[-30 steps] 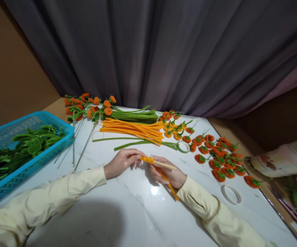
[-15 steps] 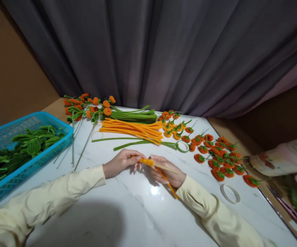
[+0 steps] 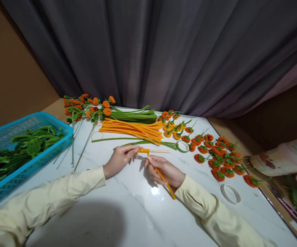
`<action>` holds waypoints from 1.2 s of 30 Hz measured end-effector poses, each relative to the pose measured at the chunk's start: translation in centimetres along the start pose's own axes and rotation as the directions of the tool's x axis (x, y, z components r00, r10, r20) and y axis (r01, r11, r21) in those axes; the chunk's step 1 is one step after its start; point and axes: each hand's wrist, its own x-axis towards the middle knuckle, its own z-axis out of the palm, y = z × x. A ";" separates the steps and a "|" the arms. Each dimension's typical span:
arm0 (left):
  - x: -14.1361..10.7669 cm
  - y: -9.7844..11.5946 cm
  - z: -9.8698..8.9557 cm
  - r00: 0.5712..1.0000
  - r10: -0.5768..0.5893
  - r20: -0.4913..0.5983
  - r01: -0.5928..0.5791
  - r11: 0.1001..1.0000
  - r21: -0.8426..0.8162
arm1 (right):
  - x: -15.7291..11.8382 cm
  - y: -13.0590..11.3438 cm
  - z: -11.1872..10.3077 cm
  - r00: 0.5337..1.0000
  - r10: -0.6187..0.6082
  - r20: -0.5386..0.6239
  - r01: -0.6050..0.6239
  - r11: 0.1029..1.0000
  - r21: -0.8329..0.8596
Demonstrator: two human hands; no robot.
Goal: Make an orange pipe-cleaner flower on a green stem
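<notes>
A thin wooden stick (image 3: 160,151) points right, with an orange fuzzy stem (image 3: 144,151) coiled around its left part. My left hand (image 3: 121,159) pinches the stick at the coil's left end. Below the stick, my right hand (image 3: 164,171) is closed on the loose length of the orange stem, whose tail hangs past the palm toward the wrist. Beyond both hands lie a bundle of orange stems (image 3: 133,128) and, behind it, a bundle of green stems (image 3: 135,116).
A blue basket (image 3: 68,132) of green leaves stands left. Orange flowers (image 3: 107,104) lie back left, more orange flowers (image 3: 225,156) right. Two tape rolls, one by the green stems (image 3: 183,146), one nearer (image 3: 230,193), lie right. A pinkish container (image 3: 282,156) stands far right.
My right hand has moved off the stick and slightly down, still gripping the orange stem. The stick now lies more level, and its right end shows uncovered.
</notes>
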 end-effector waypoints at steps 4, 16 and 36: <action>0.1 -0.3 -0.2 0.991 0.125 -0.050 -0.112 0.971 0.213 | 0.0 0.0 -0.1 0.999 0.035 0.001 -0.035 0.999 0.003; 0.2 -0.4 -0.9 0.882 0.469 0.036 -0.446 0.809 0.382 | -0.3 -0.4 -0.2 0.997 0.074 -0.006 -0.074 0.997 -0.009; 0.7 -0.4 -2.0 0.939 0.285 0.195 -0.332 0.899 0.286 | -0.8 -0.5 -1.3 0.974 0.185 0.127 -0.191 0.981 0.036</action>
